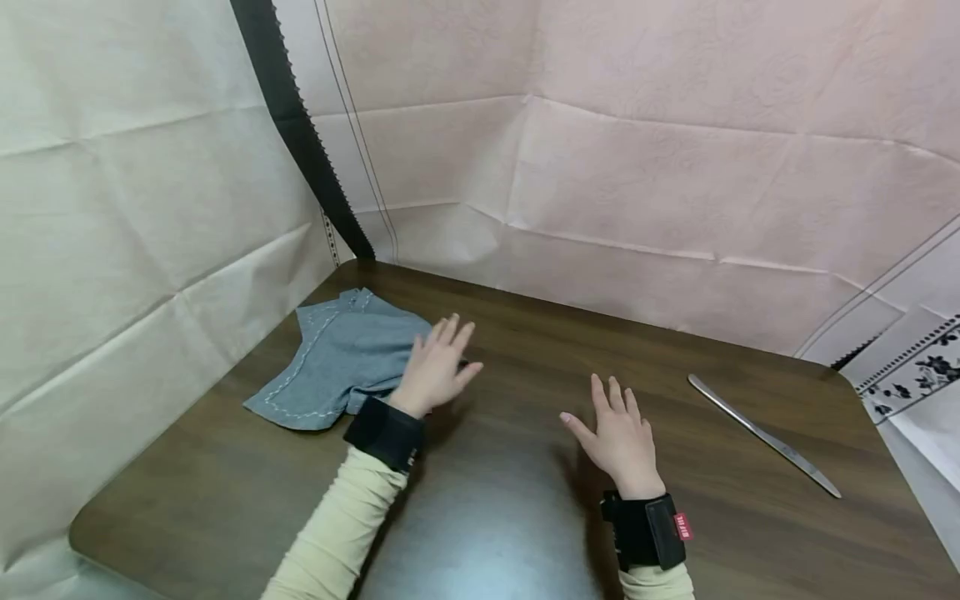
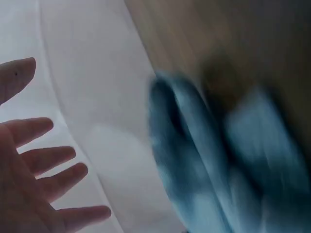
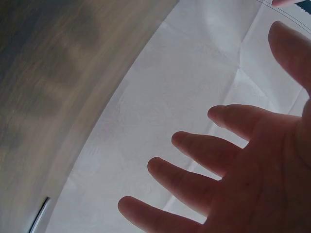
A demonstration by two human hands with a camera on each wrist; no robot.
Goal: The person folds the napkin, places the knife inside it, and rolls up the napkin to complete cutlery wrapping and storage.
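My left hand is spread flat over the table, palm down, beside a blue-grey denim cloth edged with pale dashed stitching. In the head view the hand overlaps the cloth's right end. Folds of the same cloth show blurred in the left wrist view, apart from the spread fingers. My right hand hovers over the table's middle right with fingers straight and thumb out, holding nothing. To its right lies a slim silver table knife; only its tip enters the right wrist view.
The dark wooden table has rounded corners. Pale creased sheeting hangs along its back and left sides, with a black strip running down near the far left corner. Floral-printed sheeting stands at the right edge.
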